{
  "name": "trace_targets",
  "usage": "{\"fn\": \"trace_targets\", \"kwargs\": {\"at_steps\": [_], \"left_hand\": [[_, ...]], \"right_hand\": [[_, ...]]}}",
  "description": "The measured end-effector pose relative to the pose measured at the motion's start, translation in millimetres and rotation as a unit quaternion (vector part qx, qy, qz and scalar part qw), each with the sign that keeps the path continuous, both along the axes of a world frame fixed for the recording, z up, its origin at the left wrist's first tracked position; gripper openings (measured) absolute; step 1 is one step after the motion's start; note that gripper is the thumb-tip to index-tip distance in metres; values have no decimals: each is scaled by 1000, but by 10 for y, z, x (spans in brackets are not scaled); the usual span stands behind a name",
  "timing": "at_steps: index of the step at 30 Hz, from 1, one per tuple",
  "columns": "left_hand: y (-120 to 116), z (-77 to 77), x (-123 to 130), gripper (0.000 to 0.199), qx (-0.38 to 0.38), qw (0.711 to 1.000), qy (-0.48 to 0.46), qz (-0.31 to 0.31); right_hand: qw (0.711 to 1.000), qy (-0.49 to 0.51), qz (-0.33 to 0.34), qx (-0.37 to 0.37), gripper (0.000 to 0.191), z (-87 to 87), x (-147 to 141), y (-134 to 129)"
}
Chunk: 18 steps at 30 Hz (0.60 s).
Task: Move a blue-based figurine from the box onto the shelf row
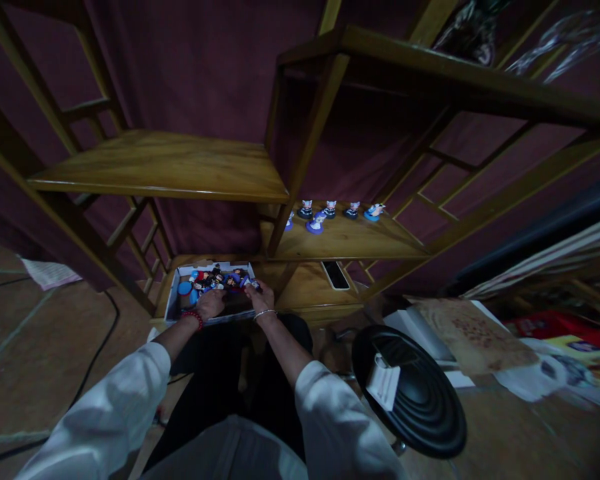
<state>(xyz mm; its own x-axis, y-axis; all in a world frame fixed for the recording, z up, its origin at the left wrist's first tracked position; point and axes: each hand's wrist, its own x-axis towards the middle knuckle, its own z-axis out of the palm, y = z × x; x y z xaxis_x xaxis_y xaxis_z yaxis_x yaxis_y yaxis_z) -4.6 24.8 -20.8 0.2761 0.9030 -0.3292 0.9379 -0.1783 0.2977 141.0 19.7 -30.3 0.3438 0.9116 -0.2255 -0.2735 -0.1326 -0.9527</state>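
A shallow white box [170, 303] on the lowest shelf holds several small colourful toy figurines [215, 275], packed at its back and left side. Over the box's front part is my left hand [211, 304], a red bead bracelet at its wrist. Its fingers are curled together beside the figurines, and what they hold, if anything, is hidden. My right hand [262, 297], with a pale bracelet, is closed around a small figurine [251, 283] at the box's right end. Several more figurines [316, 223] stand upright on the middle shelf, some with dark bases and others with purple or blue ones.
A phone [335, 275] lies on the lowest shelf [300, 285], right of the box. The wooden shelf unit's upright post [307, 150] divides the levels. At right are a round black stool [420, 393] bearing a white tag, and cardboard [473, 333]. A cable [103, 347] crosses the floor at left.
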Motion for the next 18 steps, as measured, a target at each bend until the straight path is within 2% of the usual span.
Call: {"fn": "trace_targets", "kwargs": {"at_steps": [4, 9, 13, 18], "left_hand": [[6, -4, -22, 34, 13, 999, -39, 12], [-9, -30, -7, 37, -39, 993, -103, -49], [-15, -41, -2, 44, -59, 992, -107, -31], [17, -15, 13, 43, -70, 987, -144, -21]], "right_hand": [[999, -25, 24, -1, 41, -26, -9, 17], [998, -52, 38, 7, 39, -38, -21, 22], [997, -65, 44, -2, 37, -42, -17, 40], [996, -80, 42, -23, 36, -48, -20, 53]]}}
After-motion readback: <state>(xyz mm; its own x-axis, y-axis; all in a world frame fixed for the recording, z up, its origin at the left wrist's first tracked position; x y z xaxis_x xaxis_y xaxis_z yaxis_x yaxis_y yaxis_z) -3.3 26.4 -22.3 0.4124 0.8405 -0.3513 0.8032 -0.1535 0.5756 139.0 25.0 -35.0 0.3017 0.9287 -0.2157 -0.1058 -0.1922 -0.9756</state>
